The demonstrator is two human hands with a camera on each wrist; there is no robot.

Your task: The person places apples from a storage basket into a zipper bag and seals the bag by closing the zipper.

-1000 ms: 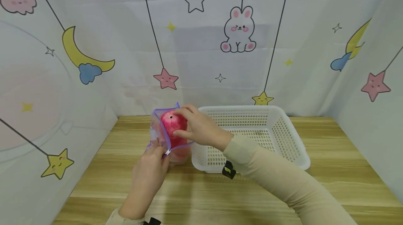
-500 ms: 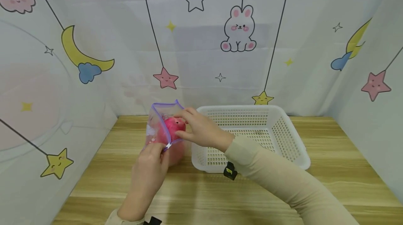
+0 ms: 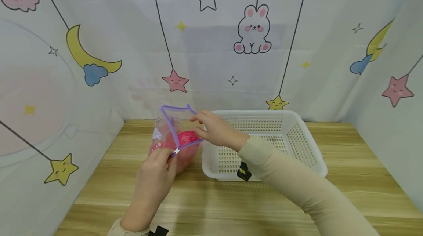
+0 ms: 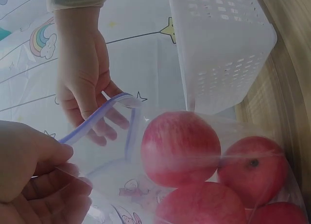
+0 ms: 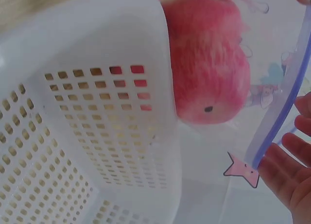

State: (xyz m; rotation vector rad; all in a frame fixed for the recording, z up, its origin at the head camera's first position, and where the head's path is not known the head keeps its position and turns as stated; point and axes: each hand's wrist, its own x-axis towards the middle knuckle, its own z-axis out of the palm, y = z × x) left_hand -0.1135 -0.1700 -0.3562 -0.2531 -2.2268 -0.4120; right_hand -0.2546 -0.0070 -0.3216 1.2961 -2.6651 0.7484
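At least four red apples sit inside a clear zip bag, which stands on the wood-grain table between seven and eight o'clock from the middle of the head view. Taking the bag as the clock's centre, the left hand is at seven o'clock and pinches the bag's corner beside a white zip slider. The purple zip rim gapes open, with the slider at its six o'clock. Between two and three o'clock is the right hand, its fingers loosely bent and gripping nothing at the mouth; whether they touch the rim I cannot tell. At three o'clock, just beside the bag, a white perforated plastic basket rests on the table. Both arms wear beige sleeves. Toward twelve o'clock hangs a white cloth backdrop printed with rabbits, stars, clouds and moons.
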